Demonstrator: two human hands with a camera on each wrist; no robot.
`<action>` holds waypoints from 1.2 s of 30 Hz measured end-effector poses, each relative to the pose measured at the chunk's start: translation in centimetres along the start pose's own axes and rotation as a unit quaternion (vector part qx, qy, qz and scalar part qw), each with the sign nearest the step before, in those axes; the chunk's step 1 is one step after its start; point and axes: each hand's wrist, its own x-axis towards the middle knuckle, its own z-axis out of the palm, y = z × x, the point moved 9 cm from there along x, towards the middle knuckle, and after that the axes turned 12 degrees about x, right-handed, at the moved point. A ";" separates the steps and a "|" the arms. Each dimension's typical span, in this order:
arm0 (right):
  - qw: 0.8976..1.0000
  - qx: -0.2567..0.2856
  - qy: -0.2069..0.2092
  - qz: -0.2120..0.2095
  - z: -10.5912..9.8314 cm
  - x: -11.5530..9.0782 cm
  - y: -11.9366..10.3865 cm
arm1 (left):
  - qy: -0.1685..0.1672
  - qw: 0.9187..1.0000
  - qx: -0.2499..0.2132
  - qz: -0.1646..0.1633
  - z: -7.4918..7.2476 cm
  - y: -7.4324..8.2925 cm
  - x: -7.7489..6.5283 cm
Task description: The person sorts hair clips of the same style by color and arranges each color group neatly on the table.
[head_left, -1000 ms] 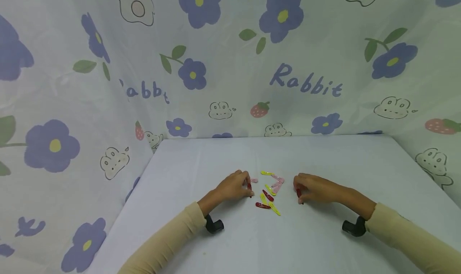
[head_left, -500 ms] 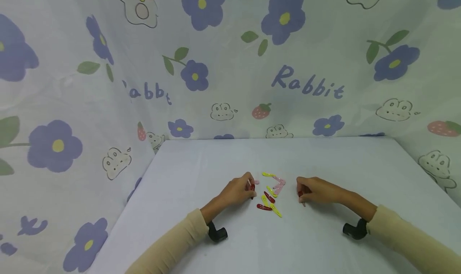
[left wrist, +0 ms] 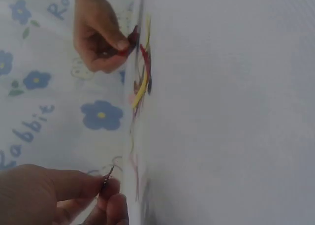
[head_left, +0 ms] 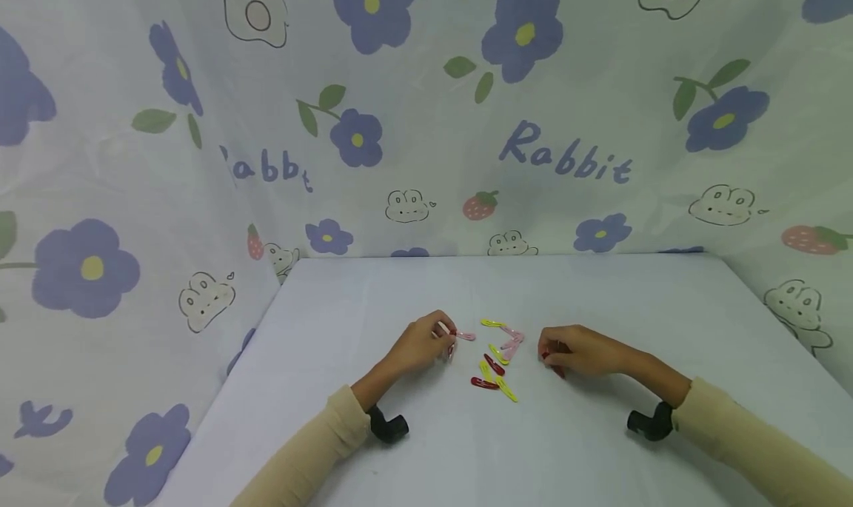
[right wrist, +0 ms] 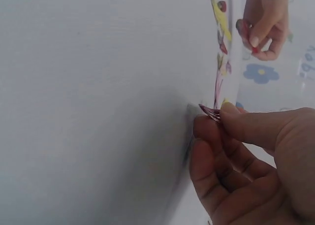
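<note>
Your left hand (head_left: 424, 343) pinches a slim dark-red metal-looking hair clip (head_left: 451, 350), your right hand (head_left: 581, 350) a similar dark-red clip (right wrist: 210, 112); holding seems the step; moving either calls for steady fingertips.

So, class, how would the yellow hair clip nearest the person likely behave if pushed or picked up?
The yellow hair clip is probably light, being small and slim. Lying flat on the table, it would likely slide rather than roll. Pushing it might also nudge the red clip right beside it.

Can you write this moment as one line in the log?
left hand: pinches red clip; right hand: pinches another red clip; table: loose yellow, red, pink clips between hands
</note>
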 end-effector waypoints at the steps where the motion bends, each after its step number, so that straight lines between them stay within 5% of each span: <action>1: 1.000 -0.001 0.004 -0.002 -0.1 0.1 -0.2 | 0.004 1.000 -0.005 -0.003 -0.4 -0.3 0.0; 10: 0.998 -0.002 0.053 -0.031 -1.4 1.5 -2.7 | 0.078 0.997 -0.013 0.004 -4.4 -2.7 -0.2; 18: 0.995 -0.014 0.085 -0.054 -1.5 3.8 -5.3 | 0.099 0.995 -0.006 -0.026 -5.9 -5.0 -0.4; 29: 0.992 -0.013 0.073 -0.102 0.6 7.3 -7.9 | 0.032 0.995 0.062 0.067 -5.1 -6.0 0.5; 36: 0.991 -0.042 0.086 -0.090 1.0 9.9 -8.9 | 0.030 0.994 0.083 0.063 -5.1 -6.6 1.4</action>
